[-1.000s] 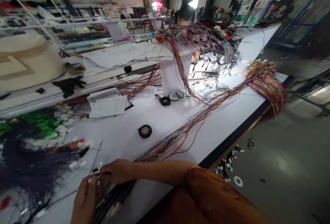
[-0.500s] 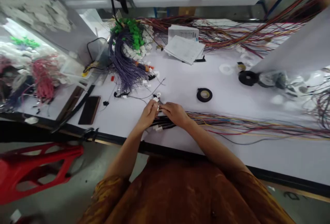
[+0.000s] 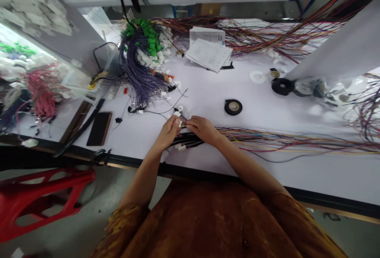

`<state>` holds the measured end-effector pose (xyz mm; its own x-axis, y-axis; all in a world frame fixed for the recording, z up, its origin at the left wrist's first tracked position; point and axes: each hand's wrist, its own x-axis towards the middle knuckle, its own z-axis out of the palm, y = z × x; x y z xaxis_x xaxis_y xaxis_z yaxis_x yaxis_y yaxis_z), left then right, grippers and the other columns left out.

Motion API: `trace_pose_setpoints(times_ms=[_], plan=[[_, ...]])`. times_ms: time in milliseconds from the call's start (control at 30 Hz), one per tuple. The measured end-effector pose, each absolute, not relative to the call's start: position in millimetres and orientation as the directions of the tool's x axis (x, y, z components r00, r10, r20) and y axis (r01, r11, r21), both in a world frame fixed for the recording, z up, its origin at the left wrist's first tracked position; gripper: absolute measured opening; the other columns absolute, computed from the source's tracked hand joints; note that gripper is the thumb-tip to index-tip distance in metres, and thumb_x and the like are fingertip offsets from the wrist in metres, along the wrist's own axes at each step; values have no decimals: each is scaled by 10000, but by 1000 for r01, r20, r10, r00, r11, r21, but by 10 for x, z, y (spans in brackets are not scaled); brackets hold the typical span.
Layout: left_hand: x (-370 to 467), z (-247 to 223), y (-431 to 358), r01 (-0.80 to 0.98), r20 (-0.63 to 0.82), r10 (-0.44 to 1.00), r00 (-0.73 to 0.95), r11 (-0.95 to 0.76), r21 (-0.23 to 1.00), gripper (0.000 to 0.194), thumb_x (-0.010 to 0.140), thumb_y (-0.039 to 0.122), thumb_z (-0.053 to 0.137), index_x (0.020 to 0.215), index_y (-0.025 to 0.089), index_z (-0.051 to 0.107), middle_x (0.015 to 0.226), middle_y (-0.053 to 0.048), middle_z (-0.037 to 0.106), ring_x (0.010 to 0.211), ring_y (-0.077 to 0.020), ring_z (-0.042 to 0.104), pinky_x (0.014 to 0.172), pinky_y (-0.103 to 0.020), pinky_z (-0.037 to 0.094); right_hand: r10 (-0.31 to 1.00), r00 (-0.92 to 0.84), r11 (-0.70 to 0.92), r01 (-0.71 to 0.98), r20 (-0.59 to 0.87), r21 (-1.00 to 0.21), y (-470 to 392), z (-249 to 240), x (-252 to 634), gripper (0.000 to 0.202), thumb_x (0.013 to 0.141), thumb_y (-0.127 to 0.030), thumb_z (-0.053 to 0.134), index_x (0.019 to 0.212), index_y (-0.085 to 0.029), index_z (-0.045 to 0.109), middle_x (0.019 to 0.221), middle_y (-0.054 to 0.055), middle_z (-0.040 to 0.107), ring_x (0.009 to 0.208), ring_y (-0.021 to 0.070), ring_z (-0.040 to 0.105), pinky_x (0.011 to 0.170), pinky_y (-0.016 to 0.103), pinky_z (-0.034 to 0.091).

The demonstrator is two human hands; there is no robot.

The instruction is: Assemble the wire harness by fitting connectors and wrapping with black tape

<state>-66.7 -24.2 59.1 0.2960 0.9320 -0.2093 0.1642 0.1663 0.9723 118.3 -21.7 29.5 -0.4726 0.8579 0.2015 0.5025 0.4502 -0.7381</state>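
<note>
My left hand [image 3: 170,132] is closed on a small white connector [image 3: 177,114] above the front part of the table. Just to its right, my right hand [image 3: 202,128] pinches thin wires that run to the connector; the fingertips of both hands are close together. Beneath the hands lies a long bundle of wires [image 3: 267,137], black-sleeved at its left end and many-coloured toward the right. Two small white connectors [image 3: 181,147] rest at the bundle's near side. A roll of black tape [image 3: 233,107] lies flat to the right, beyond my right hand.
Purple wires [image 3: 138,76] with green and white connectors are heaped at the back left. Papers [image 3: 209,52] lie at the back middle. A dark phone-like slab [image 3: 99,128] is at the left, and more black tape [image 3: 282,86] at the right. A red stool [image 3: 68,194] stands below.
The whole view has shifted slightly, with table items now a little further left. My right fingers have moved slightly apart from the left ones; both hands keep their hold.
</note>
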Motion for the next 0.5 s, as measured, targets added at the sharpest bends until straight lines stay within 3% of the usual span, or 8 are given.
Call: trace_pose_setpoints(times_ms=[200,500], plan=[[-637,579,-284,144,-167,954,250,134,980,399,882,602,565,842,217,465,536,88,314,432,-77,287,424,-217,218,858,-462,461,501,224,-733,-232,288,1201,270,1015,-294,469,939,-164,693,863,44,598,804,139,554,734,246,383],[-629,498,-268,84,-173,969,177,160,983,366,891,559,572,857,215,452,516,116,258,404,-58,258,417,-188,194,876,-404,477,649,263,-593,-360,171,1502,309,1019,-281,451,860,-171,692,850,67,617,853,179,518,805,315,373]])
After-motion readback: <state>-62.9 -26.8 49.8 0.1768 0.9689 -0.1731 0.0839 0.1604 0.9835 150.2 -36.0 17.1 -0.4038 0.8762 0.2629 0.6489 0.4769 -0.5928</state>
